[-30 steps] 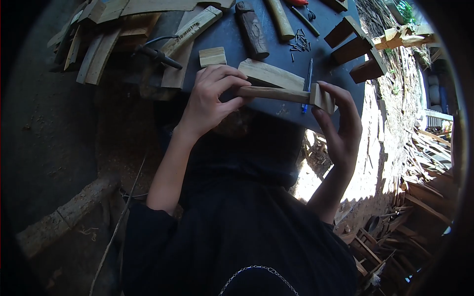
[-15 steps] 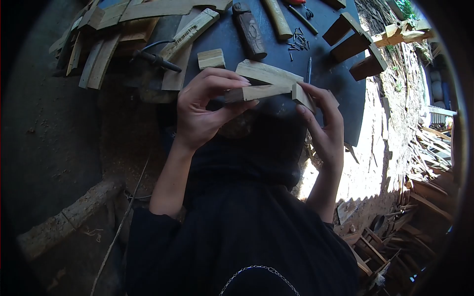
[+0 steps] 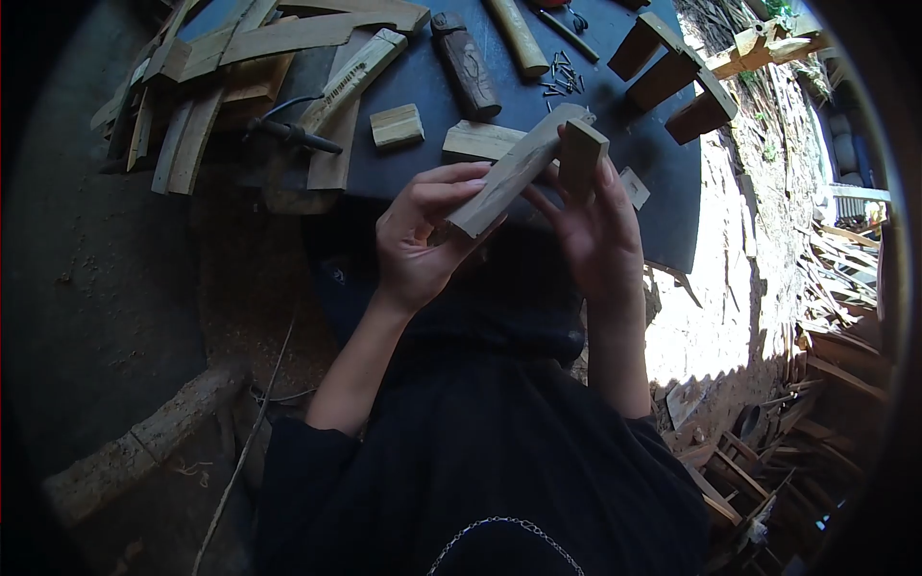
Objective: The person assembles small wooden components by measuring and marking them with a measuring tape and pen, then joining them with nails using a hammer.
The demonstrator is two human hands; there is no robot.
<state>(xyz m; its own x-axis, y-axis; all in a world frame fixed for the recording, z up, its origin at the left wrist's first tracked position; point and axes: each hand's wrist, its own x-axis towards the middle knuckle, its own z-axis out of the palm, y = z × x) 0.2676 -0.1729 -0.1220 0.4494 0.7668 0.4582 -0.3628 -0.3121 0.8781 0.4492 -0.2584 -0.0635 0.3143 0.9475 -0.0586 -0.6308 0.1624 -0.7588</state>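
Wooden strip (image 3: 517, 175) angles up from the pinching left hand (image 3: 415, 240), short block (image 3: 582, 159) gripped in the right hand (image 3: 600, 235) — steady fingers serve best!

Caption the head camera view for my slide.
Left hand holds a longer wood piece, right hand a shorter block, at a dark table with small fasteners.

Dark table (image 3: 663, 230), upper centre. Floor (image 3: 125, 288) at left: drab, shadowed, scattered debris. Right of table: sunlit ground (image 3: 730, 317), glare near white. Rough log (image 3: 144, 446), lower left. Scrap wood (image 3: 740, 461) heaped lower right, mostly shaded.
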